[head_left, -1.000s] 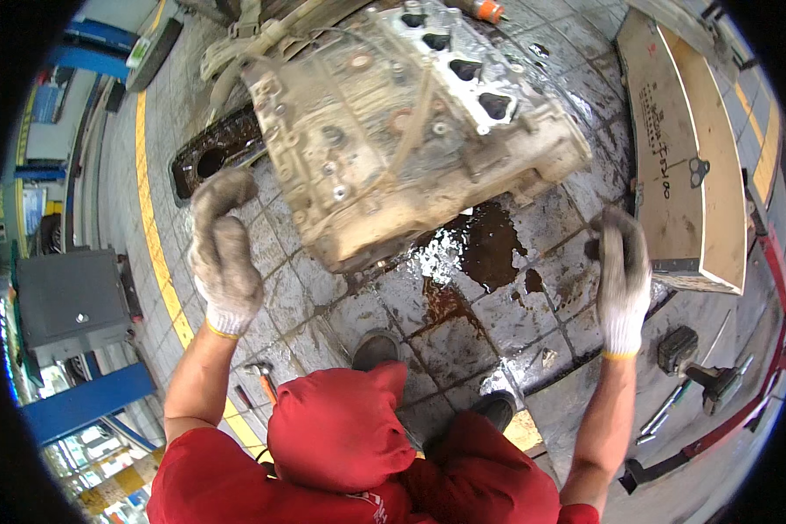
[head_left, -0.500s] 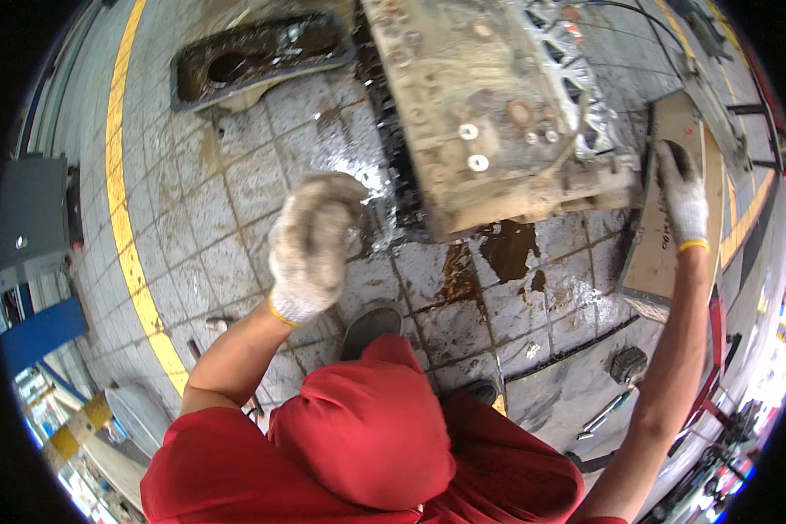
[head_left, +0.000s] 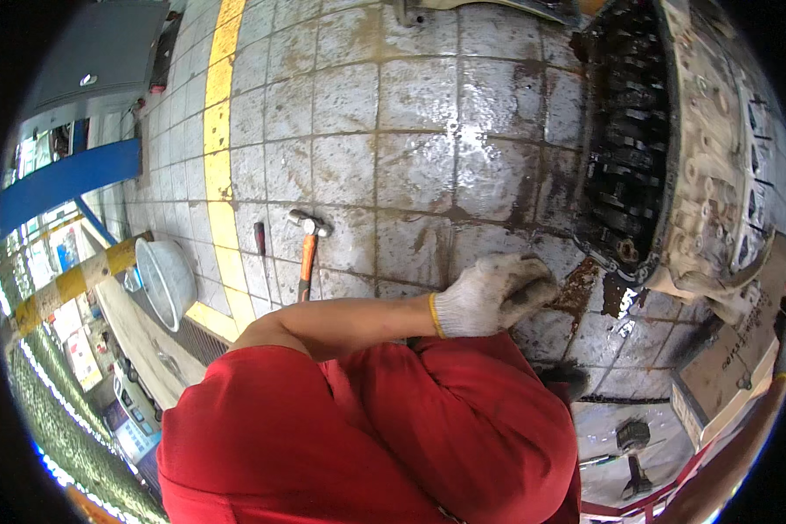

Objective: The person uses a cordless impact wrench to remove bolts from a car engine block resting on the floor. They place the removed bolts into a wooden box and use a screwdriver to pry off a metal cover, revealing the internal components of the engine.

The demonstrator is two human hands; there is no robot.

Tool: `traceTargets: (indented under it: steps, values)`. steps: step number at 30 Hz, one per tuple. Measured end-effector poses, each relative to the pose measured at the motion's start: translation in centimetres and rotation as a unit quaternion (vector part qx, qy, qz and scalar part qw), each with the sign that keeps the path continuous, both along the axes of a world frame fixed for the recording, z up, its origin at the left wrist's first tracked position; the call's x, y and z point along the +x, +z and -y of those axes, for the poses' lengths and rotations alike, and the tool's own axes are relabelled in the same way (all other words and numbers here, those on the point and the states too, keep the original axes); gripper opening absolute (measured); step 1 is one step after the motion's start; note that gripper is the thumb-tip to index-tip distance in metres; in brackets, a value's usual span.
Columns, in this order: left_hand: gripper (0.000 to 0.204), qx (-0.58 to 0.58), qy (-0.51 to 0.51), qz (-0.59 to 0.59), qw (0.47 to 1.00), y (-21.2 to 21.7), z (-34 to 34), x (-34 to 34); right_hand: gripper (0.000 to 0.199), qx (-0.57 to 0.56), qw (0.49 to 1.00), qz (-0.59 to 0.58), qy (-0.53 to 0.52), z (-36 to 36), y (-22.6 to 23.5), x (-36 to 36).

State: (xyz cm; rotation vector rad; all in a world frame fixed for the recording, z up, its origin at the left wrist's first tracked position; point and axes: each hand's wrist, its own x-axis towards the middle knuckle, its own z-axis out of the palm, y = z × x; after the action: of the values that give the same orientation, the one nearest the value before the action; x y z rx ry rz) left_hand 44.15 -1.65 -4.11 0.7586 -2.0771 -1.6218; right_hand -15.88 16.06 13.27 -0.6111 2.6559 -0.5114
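Note:
My left hand (head_left: 498, 295), in a dirty white knitted glove with a yellow cuff, hangs above the wet tiles. Its fingers are curled in, and whatever they may hold is hidden. To its right lies an engine block (head_left: 703, 122), on its side, with the oily black crankshaft side (head_left: 629, 148) facing left. My right forearm (head_left: 747, 437) runs up the far right rim to a yellow cuff. The right hand beyond it is lost in the dark edge, near a cardboard box (head_left: 729, 371). A hammer (head_left: 308, 253) with an orange handle lies left of my left hand.
A dark red tool handle (head_left: 259, 237) lies beside the hammer. A grey basin (head_left: 168, 284) stands beyond the yellow floor line (head_left: 219, 113). Part of an oil pan (head_left: 506, 7) shows at the top. A black tool (head_left: 633, 445) lies at lower right. A blue beam (head_left: 70, 183) stands left.
The view has swung left, bringing the hammer into sight and pushing the engine to the right. My left hand has come across in front of my body. My right hand, earlier on the box, is now obscured.

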Motion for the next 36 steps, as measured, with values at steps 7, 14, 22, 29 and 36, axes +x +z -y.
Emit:
traceTargets:
  steps: [7, 14, 22, 29, 36]
  values:
    - [0.021, -0.046, 0.029, -0.039, 0.998, 2.6, 5.7, -1.5, 0.074, 0.055, 0.998, 0.021, 0.025, -2.1, -7.0, -2.2]
    - [0.025, -0.167, -0.094, -0.199, 0.961, 8.9, 7.3, -10.5, 0.092, -0.163, 0.961, 0.199, -0.103, -4.2, -13.3, 1.8]
    - [0.018, -0.204, -0.162, -0.138, 0.956, 10.2, 6.5, -8.2, 0.071, -0.36, 0.802, 0.448, -0.16, -5.7, -23.3, -4.2]
    - [0.035, -0.158, 0.341, 0.241, 0.895, 0.5, 13.0, 17.7, 0.068, -0.158, 0.952, 0.257, -0.054, -10.3, -21.5, -13.1]
    - [0.05, 0.0, 0.396, 0.6, 0.695, -6.6, 2.1, 48.8, 0.067, -0.053, 0.962, 0.232, 0.134, -9.8, -18.2, -19.2]
